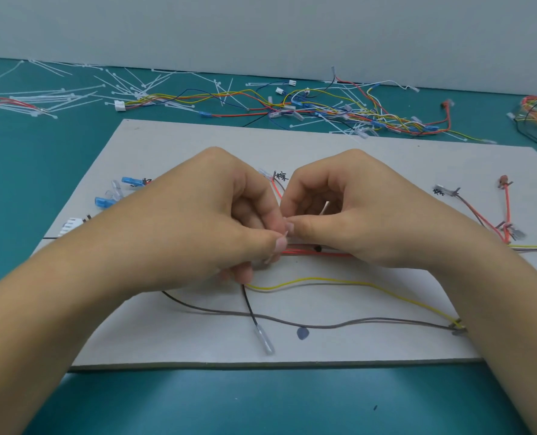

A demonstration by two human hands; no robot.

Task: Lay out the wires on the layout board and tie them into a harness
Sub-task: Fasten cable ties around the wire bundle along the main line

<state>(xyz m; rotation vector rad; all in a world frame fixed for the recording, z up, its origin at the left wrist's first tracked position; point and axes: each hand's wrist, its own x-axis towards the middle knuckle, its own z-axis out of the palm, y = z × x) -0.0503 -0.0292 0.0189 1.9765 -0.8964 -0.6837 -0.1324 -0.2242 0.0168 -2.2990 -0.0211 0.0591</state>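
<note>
A grey layout board (198, 136) lies on the teal table. Red wires (308, 251) run as a bundle across its middle. My left hand (217, 215) and my right hand (348, 211) meet over that bundle, fingertips together, pinching a thin white cable tie (285, 236) just above it. A strip of the tie also shows inside my right hand's curl. A yellow wire (323, 280), a brown wire (339, 325) and a black wire with a clear terminal (265, 340) lie loose on the board's near half.
Blue terminals (132, 181) and a white connector (71, 224) lie at the board's left. Red and brown branch wires (480, 215) spread at its right. Behind the board lie several white cable ties (72, 95) and a tangle of spare wires (339, 108).
</note>
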